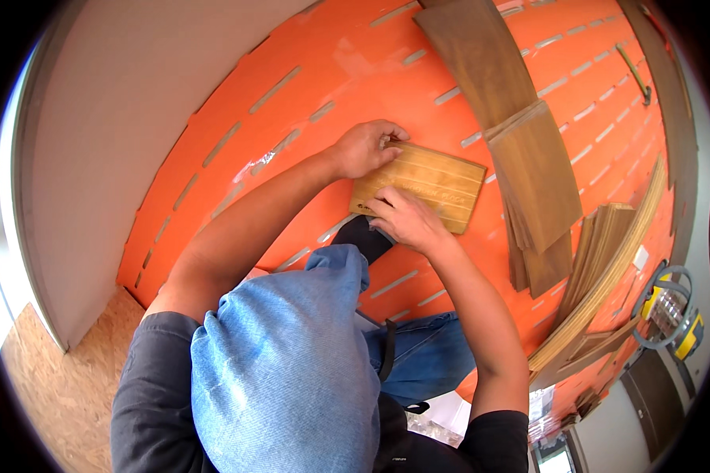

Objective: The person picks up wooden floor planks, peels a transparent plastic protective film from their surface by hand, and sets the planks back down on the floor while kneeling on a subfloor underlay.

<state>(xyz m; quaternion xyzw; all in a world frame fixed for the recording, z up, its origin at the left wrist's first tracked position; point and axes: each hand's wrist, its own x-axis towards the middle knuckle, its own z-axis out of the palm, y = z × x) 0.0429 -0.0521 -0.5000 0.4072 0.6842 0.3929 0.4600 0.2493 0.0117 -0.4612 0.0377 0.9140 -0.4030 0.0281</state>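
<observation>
A short yellow-brown wooden board (457,183) with lettering on its face lies over the orange underlay in front of me. My left hand (364,150) is closed at its far left corner, thumb on the face and fingers bent around the edge. My right hand (409,221) rests over the near edge, its fingers curled and pressed together near the near left corner. Whether a small thing sits in those fingers is hidden. My dark-covered foot (361,236) is just below the board, close to my right hand.
Orange underlay (331,71) with slots covers the floor. Brown planks (532,169) are stacked to the right, with more planks (599,260) beyond. A hammer-like tool (635,75) lies far right. A yellow and grey machine with a hose (670,307) stands at the right. A pale wall (126,118) rises left.
</observation>
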